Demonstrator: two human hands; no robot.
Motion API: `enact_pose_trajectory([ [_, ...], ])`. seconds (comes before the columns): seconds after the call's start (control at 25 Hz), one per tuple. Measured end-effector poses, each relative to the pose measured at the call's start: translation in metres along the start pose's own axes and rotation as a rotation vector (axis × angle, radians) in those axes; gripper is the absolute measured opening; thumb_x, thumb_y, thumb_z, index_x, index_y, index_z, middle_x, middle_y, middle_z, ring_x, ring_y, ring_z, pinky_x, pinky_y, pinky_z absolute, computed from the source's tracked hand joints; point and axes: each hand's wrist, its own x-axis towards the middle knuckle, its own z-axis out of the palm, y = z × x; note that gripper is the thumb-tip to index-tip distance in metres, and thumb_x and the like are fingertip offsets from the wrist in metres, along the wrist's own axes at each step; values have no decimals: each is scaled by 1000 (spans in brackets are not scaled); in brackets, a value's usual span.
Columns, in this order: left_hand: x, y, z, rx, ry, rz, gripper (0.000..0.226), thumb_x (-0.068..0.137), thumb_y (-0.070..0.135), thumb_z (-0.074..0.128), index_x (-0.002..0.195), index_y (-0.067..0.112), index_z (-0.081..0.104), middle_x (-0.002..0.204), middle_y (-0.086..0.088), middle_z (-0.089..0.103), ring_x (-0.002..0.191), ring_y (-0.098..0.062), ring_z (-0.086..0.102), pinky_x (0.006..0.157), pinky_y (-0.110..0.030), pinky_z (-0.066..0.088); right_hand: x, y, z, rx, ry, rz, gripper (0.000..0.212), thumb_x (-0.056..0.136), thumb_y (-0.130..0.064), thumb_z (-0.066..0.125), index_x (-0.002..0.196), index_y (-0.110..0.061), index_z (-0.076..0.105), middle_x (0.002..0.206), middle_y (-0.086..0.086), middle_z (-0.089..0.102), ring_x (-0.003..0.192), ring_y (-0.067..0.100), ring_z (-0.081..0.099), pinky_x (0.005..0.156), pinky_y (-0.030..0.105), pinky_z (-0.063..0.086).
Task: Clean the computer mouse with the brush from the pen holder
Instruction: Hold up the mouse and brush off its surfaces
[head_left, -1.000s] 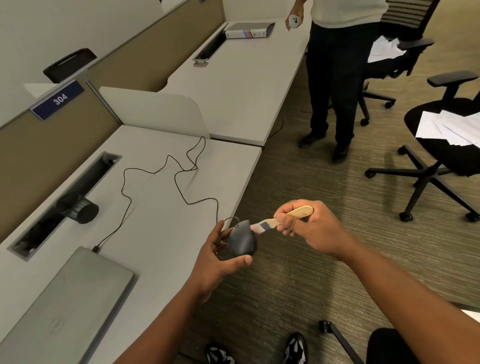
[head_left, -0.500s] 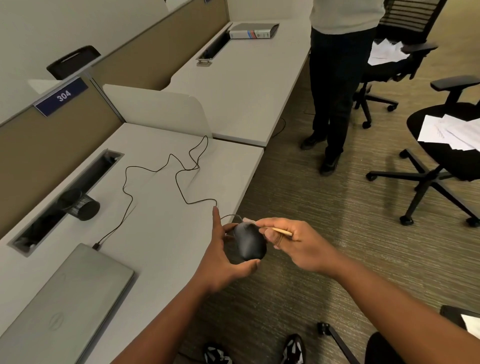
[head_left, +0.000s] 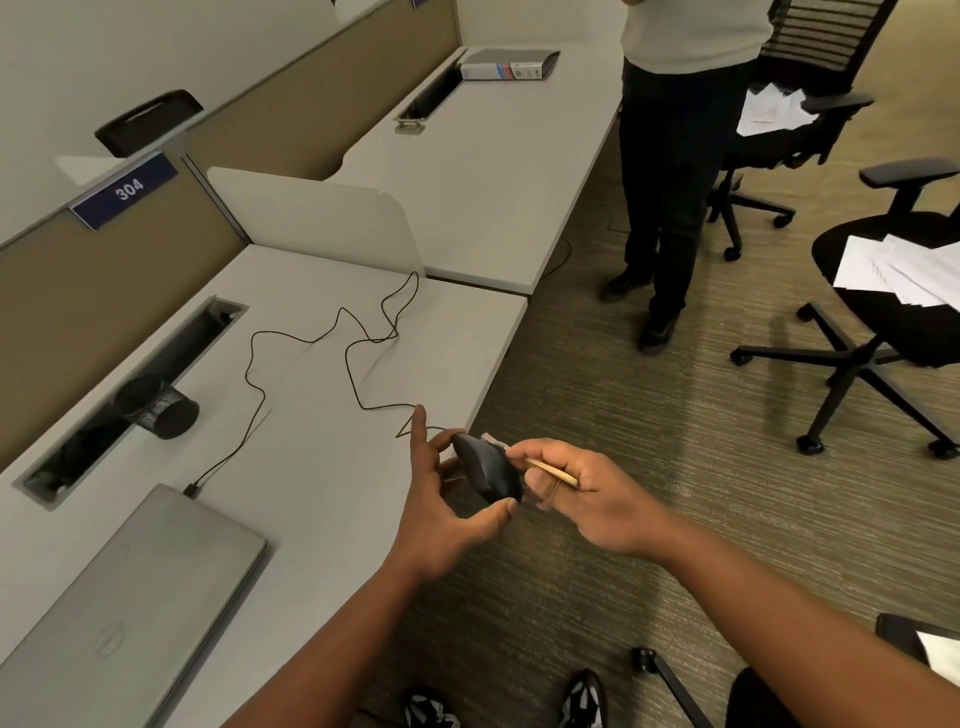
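My left hand (head_left: 439, 506) holds a dark grey wired mouse (head_left: 485, 474) just off the desk's front edge, thumb under it and fingers behind, index finger pointing up. My right hand (head_left: 576, 493) grips a small brush with a wooden handle (head_left: 551, 472); its pale bristle end lies against the far top of the mouse. The mouse's thin black cable (head_left: 358, 353) snakes back across the white desk (head_left: 311, 426). A black mesh pen holder (head_left: 158, 406) lies tipped on its side at the cable slot on the left.
A closed grey laptop (head_left: 119, 608) lies near left, with a cable plugged in. A person (head_left: 675, 171) stands by the far desk. Office chairs (head_left: 878, 291) with papers stand at the right. A binder (head_left: 509, 65) rests on the far desk.
The brush swung from pointing at the mouse's side to lying flat over its top. Both hands drifted slightly right and closer together; the mouse turned in my left hand.
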Motion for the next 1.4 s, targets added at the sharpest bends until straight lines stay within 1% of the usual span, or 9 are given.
enact_pose_trajectory([
  [0.12,-1,1,0,-7,-11,-2,144,62,55,99,159,69,-6,149,41,43,132,-3,62,112,-38,52,-4,1,3,-66,-11,-2,36,106,-31,58,142,-35,57,126,-11,69,116,11,68,103,44,57],
  [0.36,-4,-1,-2,59,-95,-21,154,57,44,106,163,62,-3,148,48,35,132,4,60,115,-40,52,-6,1,-1,-170,16,12,29,104,-31,63,131,-43,62,118,-19,72,113,3,66,101,42,56],
  [0.52,-5,1,-2,131,-140,-12,157,55,40,106,159,67,-9,148,43,33,142,-14,52,119,-39,46,-8,-15,-7,-90,136,-113,18,99,-44,66,115,-41,74,97,-21,75,86,5,70,71,28,55],
  [0.6,-5,0,-2,144,-163,-11,159,55,38,105,157,68,-13,156,25,33,146,-16,47,119,-37,44,-5,-22,-11,-69,143,-128,15,99,-44,65,109,-41,77,88,-8,76,76,24,69,63,38,52],
  [0.68,-5,1,-2,147,-191,-20,160,57,34,105,155,70,-17,160,18,28,149,-17,41,118,-36,43,-1,-26,-12,-112,104,-117,17,103,-33,64,114,-37,76,80,-6,73,64,19,61,57,31,46],
  [0.76,-5,2,-1,157,-225,-35,161,59,31,105,153,72,-20,155,23,27,149,-16,40,115,-31,44,3,-31,-8,-177,68,-119,20,102,-27,62,119,-33,72,79,-10,69,62,8,56,56,25,44],
  [0.88,-5,1,0,185,-257,-40,164,60,30,104,153,70,-24,149,34,26,145,-11,44,103,-15,45,7,-38,-1,-292,11,-120,15,99,-27,63,109,-32,73,87,-9,73,71,13,64,63,36,53],
  [1.16,-3,7,-7,213,-190,-27,164,56,34,105,153,72,-21,153,23,25,150,-19,39,118,-52,48,0,-46,-12,-293,-185,-44,19,77,-33,61,87,-29,77,74,-9,71,58,1,55,53,23,43],
  [1.4,2,8,-6,229,-205,-33,163,56,36,104,153,72,-22,155,24,25,147,-16,41,113,-47,52,-2,-47,-33,-385,-218,-7,17,71,-37,62,77,-27,74,68,-4,68,55,1,54,54,24,42],
])
